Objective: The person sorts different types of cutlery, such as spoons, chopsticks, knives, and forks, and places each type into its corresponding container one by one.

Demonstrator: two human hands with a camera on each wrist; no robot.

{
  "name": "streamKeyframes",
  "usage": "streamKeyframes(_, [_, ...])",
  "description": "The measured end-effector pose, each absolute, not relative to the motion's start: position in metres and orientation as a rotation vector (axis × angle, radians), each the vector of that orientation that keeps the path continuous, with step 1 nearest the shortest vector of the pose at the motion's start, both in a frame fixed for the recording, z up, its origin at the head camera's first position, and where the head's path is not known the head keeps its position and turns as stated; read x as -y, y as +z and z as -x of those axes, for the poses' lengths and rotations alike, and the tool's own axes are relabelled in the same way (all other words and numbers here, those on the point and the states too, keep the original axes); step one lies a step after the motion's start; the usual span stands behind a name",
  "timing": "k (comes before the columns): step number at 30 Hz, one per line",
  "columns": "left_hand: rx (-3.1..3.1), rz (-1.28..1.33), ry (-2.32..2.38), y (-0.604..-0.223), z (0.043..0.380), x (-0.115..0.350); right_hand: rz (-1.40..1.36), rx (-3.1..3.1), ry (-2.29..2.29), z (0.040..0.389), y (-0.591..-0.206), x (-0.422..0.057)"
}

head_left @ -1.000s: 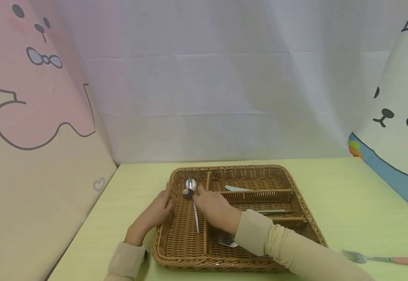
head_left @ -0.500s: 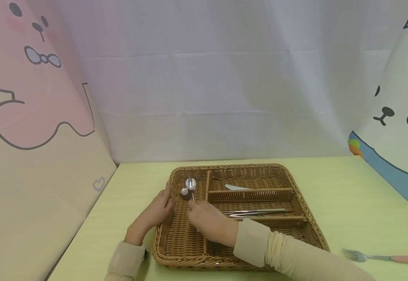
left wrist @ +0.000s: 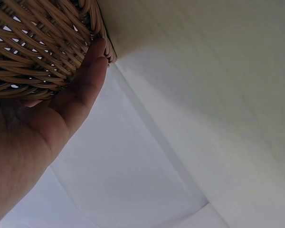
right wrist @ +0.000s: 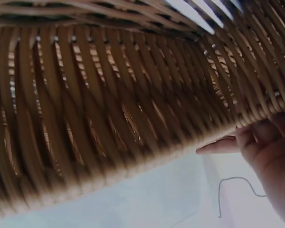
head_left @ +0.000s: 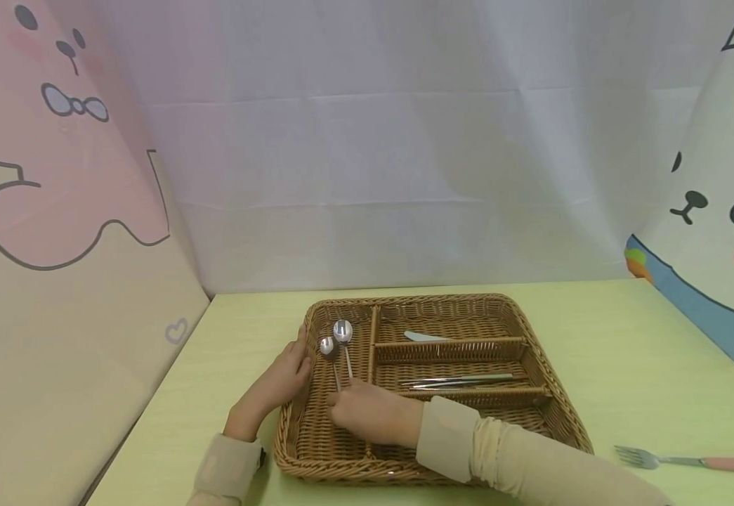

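A brown wicker basket [head_left: 322,472] with dividers stands on the table. My left hand [head_left: 281,376] holds its left rim; in the left wrist view, that hand's fingers [left wrist: 88,78] lie along the outer weave. Inside the long left compartment, my right hand [head_left: 369,413] pinches the handle end of a small spoon [head_left: 327,346], whose bowl points to the far side. A larger spoon [head_left: 343,331] lies just right of it, its handle end beside the knuckles. In the right wrist view, wickerwork hides the spoons, and part of my right hand [right wrist: 273,154] shows at the right edge.
A knife [head_left: 426,337] lies in the far right compartment. Several slim utensils with metal ends [head_left: 461,381] lie in the middle one. The right forearm covers part of the near compartment. A fork [head_left: 689,462] with a pink handle lies on the table, right of the basket.
My right hand has moved toward me, down to the spoon handle ends. The small spoon's bowl has shifted slightly left, away from the larger spoon. The left hand stays on the rim.
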State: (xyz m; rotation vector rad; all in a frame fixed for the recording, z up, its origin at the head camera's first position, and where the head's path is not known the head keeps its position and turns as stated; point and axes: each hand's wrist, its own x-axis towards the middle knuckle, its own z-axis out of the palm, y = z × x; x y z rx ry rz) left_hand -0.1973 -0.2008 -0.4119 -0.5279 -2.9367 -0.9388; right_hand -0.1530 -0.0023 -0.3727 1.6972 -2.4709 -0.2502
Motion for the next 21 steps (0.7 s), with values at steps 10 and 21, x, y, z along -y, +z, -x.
streamKeyframes(10, [2.927, 0.537, -0.926, -0.4122, 0.1982, 0.2011, -1.788, 2.568, -0.13, 0.1594, -0.3738, 0.0028])
streamKeyframes(21, [2.935, 0.53, -0.954, -0.4122, 0.1989, 0.2008, -1.766, 2.574, -0.191, 0.1602, -0.3759, 0.0038])
